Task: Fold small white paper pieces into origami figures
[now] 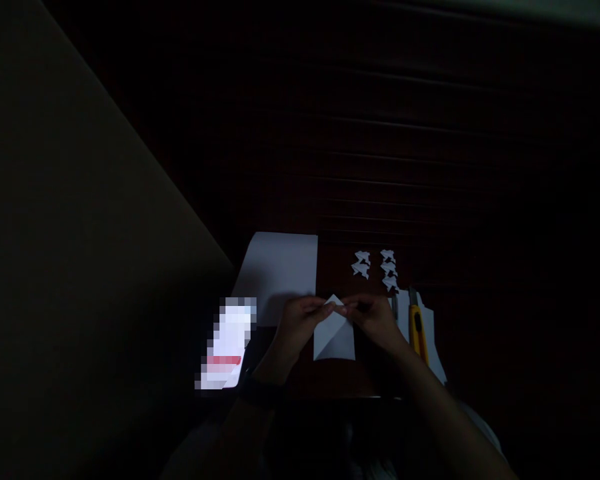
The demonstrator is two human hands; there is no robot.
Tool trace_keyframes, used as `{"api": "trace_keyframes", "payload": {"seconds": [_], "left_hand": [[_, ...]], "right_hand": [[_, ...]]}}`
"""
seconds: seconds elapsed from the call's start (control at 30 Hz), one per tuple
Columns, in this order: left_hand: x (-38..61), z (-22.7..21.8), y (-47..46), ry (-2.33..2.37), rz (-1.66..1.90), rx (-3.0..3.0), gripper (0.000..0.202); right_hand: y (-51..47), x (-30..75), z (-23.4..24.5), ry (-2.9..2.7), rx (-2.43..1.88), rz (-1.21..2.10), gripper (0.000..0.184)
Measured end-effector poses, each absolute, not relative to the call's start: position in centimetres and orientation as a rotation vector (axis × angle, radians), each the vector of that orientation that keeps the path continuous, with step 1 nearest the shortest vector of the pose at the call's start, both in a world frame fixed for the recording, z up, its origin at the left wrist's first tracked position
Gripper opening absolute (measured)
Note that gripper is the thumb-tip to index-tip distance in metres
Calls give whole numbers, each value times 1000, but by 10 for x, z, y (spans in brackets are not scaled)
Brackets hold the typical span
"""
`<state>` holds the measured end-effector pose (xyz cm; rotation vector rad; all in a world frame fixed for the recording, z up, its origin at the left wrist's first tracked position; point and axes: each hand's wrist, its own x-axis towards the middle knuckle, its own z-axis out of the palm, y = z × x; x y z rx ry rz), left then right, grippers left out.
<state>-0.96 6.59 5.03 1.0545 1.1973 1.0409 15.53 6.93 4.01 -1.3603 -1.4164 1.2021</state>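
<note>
A small white sheet of paper (336, 337) stands between my two hands, its top folded to a point and a diagonal crease crossing its lower part. From the left, my left hand (303, 321) pinches the folded top with thumb and fingers. My right hand (375, 319) pinches the same paper from the right, its thumb close to the other one near the peak. Several small folded white paper figures (363, 257) lie in two columns beyond my right hand.
A large white sheet (285, 263) lies at the back left. Beside my left arm a lit phone (227, 343) leans, its screen blurred. On the right, a yellow box cutter (418, 330) rests on white papers (433, 340). The dark table (300, 380) is dimly lit.
</note>
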Motion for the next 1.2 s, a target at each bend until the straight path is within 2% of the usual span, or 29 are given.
{"api": "trace_keyframes", "payload": {"seconds": [0.83, 1.2], "left_hand": [[-12, 43, 70, 1350, 1045, 1342, 18], [-10, 46, 70, 1266, 1053, 1414, 17]], "right_hand": [[71, 158, 35, -1460, -1410, 1201, 27], [66, 154, 42, -1525, -1356, 1176, 20]]}}
